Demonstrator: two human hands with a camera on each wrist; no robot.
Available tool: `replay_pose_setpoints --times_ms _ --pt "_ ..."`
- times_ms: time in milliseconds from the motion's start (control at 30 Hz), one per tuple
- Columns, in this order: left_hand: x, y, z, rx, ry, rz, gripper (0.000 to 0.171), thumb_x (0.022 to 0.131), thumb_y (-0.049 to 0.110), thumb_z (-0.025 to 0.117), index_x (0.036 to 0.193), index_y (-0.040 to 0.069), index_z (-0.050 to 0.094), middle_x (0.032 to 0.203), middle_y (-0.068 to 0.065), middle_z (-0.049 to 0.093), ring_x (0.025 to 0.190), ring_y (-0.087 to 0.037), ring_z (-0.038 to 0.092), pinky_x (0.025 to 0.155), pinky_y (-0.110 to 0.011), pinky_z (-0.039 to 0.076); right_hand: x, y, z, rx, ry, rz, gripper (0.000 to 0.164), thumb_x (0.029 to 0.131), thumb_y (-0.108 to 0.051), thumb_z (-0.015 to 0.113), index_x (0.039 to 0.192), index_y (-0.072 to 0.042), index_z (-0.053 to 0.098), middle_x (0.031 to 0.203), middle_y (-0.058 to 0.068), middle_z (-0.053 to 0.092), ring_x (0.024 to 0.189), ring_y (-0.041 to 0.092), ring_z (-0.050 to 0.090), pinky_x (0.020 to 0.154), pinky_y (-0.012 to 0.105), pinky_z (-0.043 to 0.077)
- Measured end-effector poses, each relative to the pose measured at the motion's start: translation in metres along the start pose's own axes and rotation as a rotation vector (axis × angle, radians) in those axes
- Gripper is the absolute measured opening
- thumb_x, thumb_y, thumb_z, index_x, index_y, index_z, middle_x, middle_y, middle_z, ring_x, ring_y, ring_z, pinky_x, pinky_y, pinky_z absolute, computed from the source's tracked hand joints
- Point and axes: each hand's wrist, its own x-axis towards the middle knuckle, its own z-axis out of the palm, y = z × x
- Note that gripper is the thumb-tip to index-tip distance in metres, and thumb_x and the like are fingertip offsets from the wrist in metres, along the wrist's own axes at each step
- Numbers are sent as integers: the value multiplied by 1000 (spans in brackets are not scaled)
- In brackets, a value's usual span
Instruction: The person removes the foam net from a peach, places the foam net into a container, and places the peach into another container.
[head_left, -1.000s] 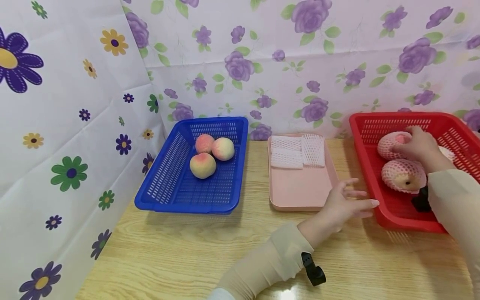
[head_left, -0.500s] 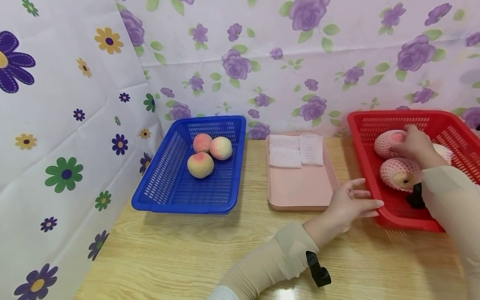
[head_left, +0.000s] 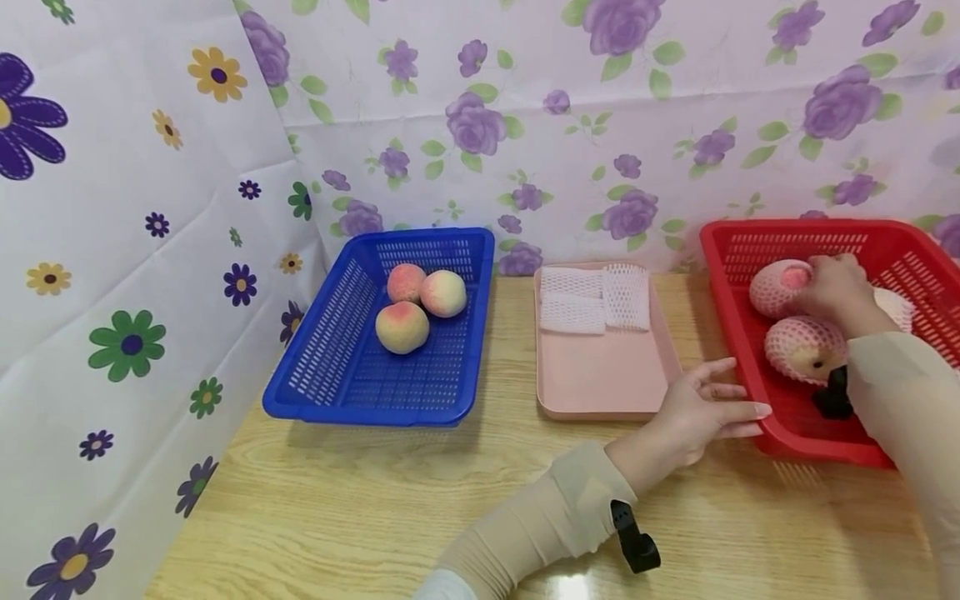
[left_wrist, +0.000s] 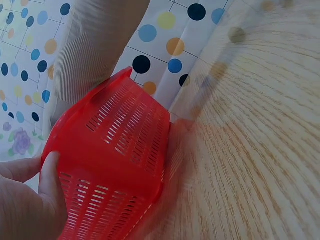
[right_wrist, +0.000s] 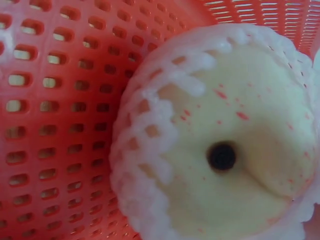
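Observation:
My right hand [head_left: 836,292] reaches down into the red basket [head_left: 765,421], fingers bent beside a peach in a pink foam net [head_left: 772,289]. Its fingertips are hidden, so I cannot tell whether they grip anything. Closer to me lies a second netted peach [head_left: 802,348], pale with a dark stem hole; this netted peach [right_wrist: 240,130] fills much of the right wrist view. White netting [head_left: 894,308] shows beyond my right wrist. My left hand [head_left: 686,417] touches the basket's left rim with fingers spread, and its thumb [left_wrist: 52,180] lies against the outer wall.
Left of centre stands a blue basket [head_left: 375,412] with three bare peaches [head_left: 402,327]. Between the baskets, a pink tray [head_left: 607,375] bears several flat white foam nets [head_left: 573,312] along its back. Flowered cloth [head_left: 480,183] rises behind the wooden table [head_left: 360,517].
My right hand has shifted slightly, its thumb drawing away from the face of the farther netted peach. My left hand has moved a little right, fingertips now at the red basket's rim.

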Motion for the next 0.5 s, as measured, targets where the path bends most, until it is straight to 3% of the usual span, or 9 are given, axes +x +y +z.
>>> replay_pose_setpoints --times_ms 100,300,500 --pt "1 -1 -1 -8 -12 -6 61 77 -23 61 117 22 59 82 -3 59 83 -34 68 75 -52 55 1 1 2 -3 7 -11 77 80 -26 72 130 16 32 121 43 22 107 56 21 82 75 32" --pt "2 -2 -3 -24 -36 -14 60 78 -23 60 118 22 58 82 -3 59 80 -28 67 77 -51 55 4 4 7 74 4 -20 93 77 -38 76 138 10 25 130 43 19 114 56 18 84 77 32" --pt "3 -3 -4 -36 -48 -26 59 80 -21 60 118 23 58 81 -2 59 74 -21 65 78 -52 54 6 5 9 128 -52 -49 94 81 -38 74 139 10 17 127 40 33 110 54 35 92 75 33"
